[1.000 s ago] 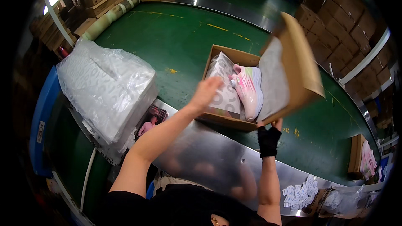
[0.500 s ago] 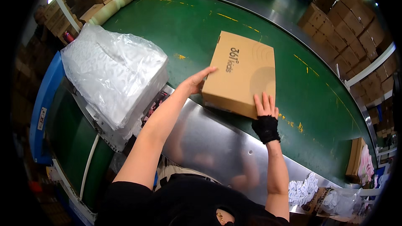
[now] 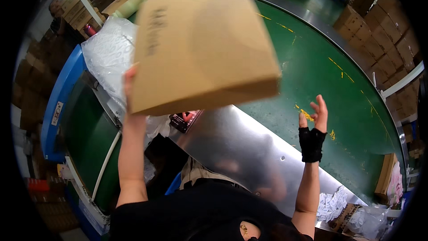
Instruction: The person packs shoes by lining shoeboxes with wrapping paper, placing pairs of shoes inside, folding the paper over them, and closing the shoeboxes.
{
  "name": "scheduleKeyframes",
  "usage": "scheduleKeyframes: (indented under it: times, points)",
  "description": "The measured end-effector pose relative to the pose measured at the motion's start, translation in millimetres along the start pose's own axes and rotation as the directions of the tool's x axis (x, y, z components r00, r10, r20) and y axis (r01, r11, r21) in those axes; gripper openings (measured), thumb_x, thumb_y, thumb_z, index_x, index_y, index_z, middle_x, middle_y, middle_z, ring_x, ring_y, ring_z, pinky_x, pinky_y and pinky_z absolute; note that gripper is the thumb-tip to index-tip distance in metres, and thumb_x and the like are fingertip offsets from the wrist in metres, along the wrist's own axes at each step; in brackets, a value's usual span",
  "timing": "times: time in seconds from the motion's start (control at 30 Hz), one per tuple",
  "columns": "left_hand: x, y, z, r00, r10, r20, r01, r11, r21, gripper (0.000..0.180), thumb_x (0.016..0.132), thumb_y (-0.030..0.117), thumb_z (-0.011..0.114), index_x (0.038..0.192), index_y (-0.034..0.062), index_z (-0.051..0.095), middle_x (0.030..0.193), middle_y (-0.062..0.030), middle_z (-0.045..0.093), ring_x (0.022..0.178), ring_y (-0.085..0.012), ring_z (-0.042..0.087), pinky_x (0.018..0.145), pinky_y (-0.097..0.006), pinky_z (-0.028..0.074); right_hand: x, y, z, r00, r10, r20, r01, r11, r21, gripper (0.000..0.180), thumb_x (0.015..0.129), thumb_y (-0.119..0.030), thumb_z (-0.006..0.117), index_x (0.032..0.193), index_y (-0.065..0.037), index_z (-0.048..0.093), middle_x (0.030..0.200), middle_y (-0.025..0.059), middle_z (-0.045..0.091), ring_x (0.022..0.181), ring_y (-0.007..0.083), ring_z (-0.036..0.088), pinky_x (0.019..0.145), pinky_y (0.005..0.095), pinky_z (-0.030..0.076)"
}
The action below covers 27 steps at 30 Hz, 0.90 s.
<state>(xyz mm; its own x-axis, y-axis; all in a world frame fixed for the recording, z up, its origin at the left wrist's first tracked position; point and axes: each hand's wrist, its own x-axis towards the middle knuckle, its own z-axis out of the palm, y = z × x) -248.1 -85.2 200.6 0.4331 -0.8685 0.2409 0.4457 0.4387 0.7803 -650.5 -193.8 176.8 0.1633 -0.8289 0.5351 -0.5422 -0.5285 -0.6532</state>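
Note:
A brown cardboard shoe box, with dark print and round markings on its lid, is raised close in front of me, slightly blurred and tilted. My left hand grips its left side near the lower corner; most of those fingers are hidden by the box. My right hand, in a black fingerless glove, is apart from the box over the green belt, its fingers spread and nothing in them. Behind the box, a large clear plastic bag with white patterned contents is partly covered.
A green conveyor belt curves around beyond a bare metal ledge. White paper slips lie at the ledge's right end beside a clear bag. A dark printed pack sits under the box. Stacked cartons stand far right.
The box has been lifted off the belt and carried left and closer, in my left hand. My right hand has let go and moved right. A person now shows at the far left.

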Motion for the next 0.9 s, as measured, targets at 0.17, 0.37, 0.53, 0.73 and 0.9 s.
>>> scheduleKeyframes:
  times: [0.17, 0.37, 0.53, 0.73, 0.9]
  points:
    - [-95, 95, -55, 0.893, 0.24, -0.381, -0.295, 0.951, -0.09, 0.044, 0.082, 0.043, 0.047, 0.114, 0.0124, 0.047, 0.119, -0.0093, 0.047, 0.108, -0.0286, 0.045, 0.092, -0.045, 0.035, -44, 85, 37, 0.769, 0.593, 0.239, -0.639, 0.714, 0.286, 0.047, 0.084, -0.028, 0.054, 0.122, -0.004, 0.041, 0.115, 0.0096, 0.05, 0.091, 0.0159, 0.056, 0.07, 0.0261, 0.044]
    - [-140, 74, -39, 0.404, 0.202, -0.892, -0.329, 0.942, 0.064, 0.073, 0.074, 0.052, 0.054, 0.126, 0.0038, 0.033, 0.129, -0.0188, 0.031, 0.11, -0.0334, 0.042, 0.094, -0.052, 0.031, -69, 132, 60, 0.407, 0.875, 0.262, -0.782, 0.186, 0.594, 0.04, 0.082, -0.031, 0.054, 0.114, -0.008, 0.046, 0.109, 0.007, 0.054, 0.087, 0.0172, 0.057, 0.059, 0.0274, 0.044]
    - [-133, -56, 38, 0.94, -0.045, -0.338, 0.18, 0.908, 0.379, 0.01, 0.082, 0.012, 0.053, 0.085, 0.0031, 0.057, 0.078, -0.0059, 0.058, 0.07, -0.0159, 0.057, 0.068, -0.029, 0.046, -64, 134, 84, 0.28, 0.865, 0.416, -0.598, -0.182, 0.78, 0.044, 0.079, -0.029, 0.058, 0.114, -0.008, 0.042, 0.102, 0.0064, 0.053, 0.079, 0.0176, 0.056, 0.055, 0.0298, 0.043]
    - [-149, -176, 151, 0.789, -0.07, 0.61, -0.442, 0.623, 0.645, 0.03, 0.075, 0.012, 0.062, 0.101, 0.0007, 0.056, 0.092, -0.0105, 0.052, 0.072, -0.0212, 0.056, 0.062, -0.029, 0.048, -55, 97, 103, 0.226, 0.887, 0.403, -0.569, -0.216, 0.793, 0.043, 0.08, -0.034, 0.055, 0.115, -0.011, 0.044, 0.107, 0.0034, 0.051, 0.089, 0.0164, 0.053, 0.063, 0.0321, 0.041]
    - [-141, -208, 166, 0.729, -0.107, 0.676, -0.546, 0.505, 0.668, 0.032, 0.074, 0.012, 0.061, 0.104, 0.0018, 0.055, 0.084, -0.009, 0.048, 0.066, -0.0218, 0.054, 0.055, -0.03, 0.048, -56, 90, 107, 0.215, 0.88, 0.423, -0.548, -0.25, 0.798, 0.035, 0.077, -0.032, 0.059, 0.103, -0.012, 0.048, 0.099, 0.0029, 0.053, 0.085, 0.0152, 0.053, 0.065, 0.0311, 0.042]
